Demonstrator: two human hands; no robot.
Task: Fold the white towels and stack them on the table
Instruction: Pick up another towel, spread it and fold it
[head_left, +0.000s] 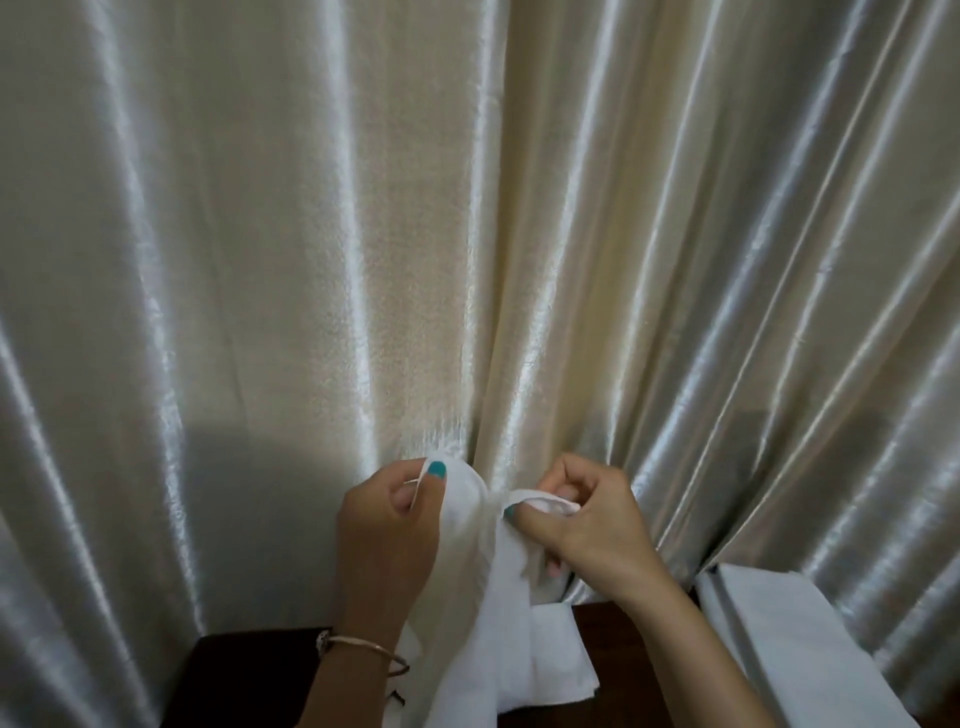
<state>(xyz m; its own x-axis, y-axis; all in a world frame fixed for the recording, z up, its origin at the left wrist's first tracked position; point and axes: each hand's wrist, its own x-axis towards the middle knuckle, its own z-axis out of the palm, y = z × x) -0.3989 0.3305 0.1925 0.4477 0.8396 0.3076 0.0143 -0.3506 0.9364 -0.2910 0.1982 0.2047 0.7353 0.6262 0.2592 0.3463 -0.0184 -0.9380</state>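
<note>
A white towel (478, 597) hangs in the air low in the middle of the view, held up by both hands. My left hand (384, 535) pinches its top edge between thumb and fingers. My right hand (582, 525) grips the neighbouring part of the top edge, close beside the left. The cloth droops down between my wrists and out of the bottom of the view. Behind it, a flat white towel (563, 670) lies on the dark wooden table (244, 675).
A shiny cream curtain (415, 234) fills the whole background right behind the table. More white cloth (779, 639) lies at the lower right by the table's far edge. A thin bangle (363, 647) sits on my left wrist.
</note>
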